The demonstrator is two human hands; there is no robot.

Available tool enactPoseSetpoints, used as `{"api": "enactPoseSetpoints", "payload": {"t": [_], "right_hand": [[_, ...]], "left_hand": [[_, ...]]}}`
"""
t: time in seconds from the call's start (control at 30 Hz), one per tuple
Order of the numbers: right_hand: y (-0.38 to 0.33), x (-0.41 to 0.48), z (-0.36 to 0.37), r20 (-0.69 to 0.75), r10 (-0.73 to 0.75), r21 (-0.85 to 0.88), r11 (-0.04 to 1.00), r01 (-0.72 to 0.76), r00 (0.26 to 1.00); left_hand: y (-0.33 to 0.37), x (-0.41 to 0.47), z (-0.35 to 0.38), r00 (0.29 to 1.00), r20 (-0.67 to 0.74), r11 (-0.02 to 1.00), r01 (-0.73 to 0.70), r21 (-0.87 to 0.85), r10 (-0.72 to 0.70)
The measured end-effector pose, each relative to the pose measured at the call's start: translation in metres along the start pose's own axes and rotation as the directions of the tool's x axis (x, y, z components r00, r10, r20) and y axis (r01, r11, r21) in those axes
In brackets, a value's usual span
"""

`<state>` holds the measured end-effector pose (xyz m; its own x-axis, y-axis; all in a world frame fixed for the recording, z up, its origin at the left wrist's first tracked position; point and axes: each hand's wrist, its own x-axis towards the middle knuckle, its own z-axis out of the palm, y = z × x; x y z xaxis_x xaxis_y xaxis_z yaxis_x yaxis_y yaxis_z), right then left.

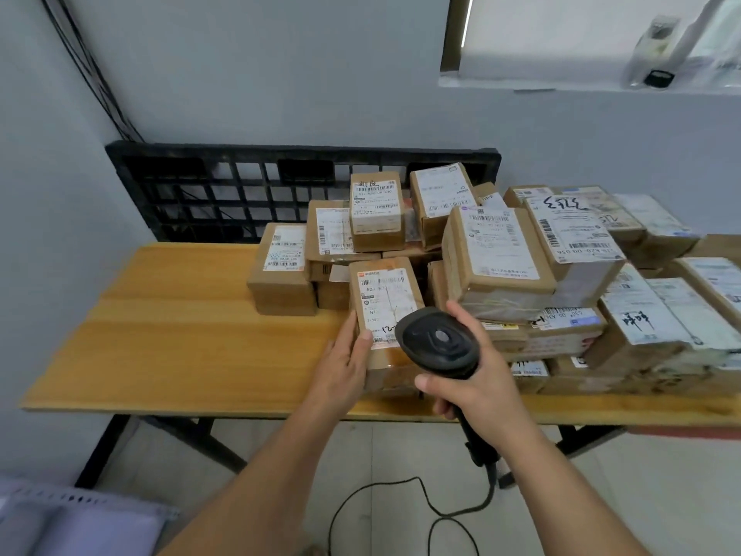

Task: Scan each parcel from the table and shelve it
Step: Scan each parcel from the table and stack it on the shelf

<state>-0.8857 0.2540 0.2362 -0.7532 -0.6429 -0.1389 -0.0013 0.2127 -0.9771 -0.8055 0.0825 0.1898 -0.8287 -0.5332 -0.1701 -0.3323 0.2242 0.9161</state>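
Observation:
A brown cardboard parcel (pixel 383 302) with a white shipping label lies on the wooden table (pixel 168 339) at the front of a pile. My left hand (pixel 345 361) grips its left side, thumb on the label. My right hand (pixel 475 379) holds a black handheld barcode scanner (pixel 439 341) just over the parcel's near right corner, its head turned toward the label. The scanner's black cable (pixel 425 499) hangs to the floor.
Several more labelled cardboard parcels (pixel 497 250) are stacked across the table's middle and right. A black plastic pallet (pixel 248 190) leans against the wall behind. The table's left half is bare wood. A window sill (pixel 601 80) runs at upper right.

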Motion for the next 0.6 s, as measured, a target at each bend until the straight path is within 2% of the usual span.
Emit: {"api": "enactPoseSetpoints", "payload": {"t": [0.13,0.27,0.4,0.6], "right_hand": [[0.005,-0.005,-0.008,0.038,-0.015,0.038,0.999,0.013,0.999],[0.005,-0.01,-0.016,0.082,-0.042,0.067,0.997,0.036,0.996],[-0.002,-0.016,-0.018,0.132,-0.079,0.094,0.993,0.067,0.988],[-0.03,-0.028,-0.011,0.175,-0.205,0.195,0.966,0.17,0.963]], "left_hand": [[0.009,-0.02,0.006,1.0,0.016,0.984,-0.012,-0.177,0.015],[0.012,-0.031,0.005,1.0,0.003,0.968,0.023,-0.248,-0.023],[0.015,-0.04,-0.011,0.998,-0.019,0.972,0.058,-0.227,-0.064],[0.017,-0.054,-0.039,0.984,-0.173,0.977,-0.003,-0.213,-0.035]]}}
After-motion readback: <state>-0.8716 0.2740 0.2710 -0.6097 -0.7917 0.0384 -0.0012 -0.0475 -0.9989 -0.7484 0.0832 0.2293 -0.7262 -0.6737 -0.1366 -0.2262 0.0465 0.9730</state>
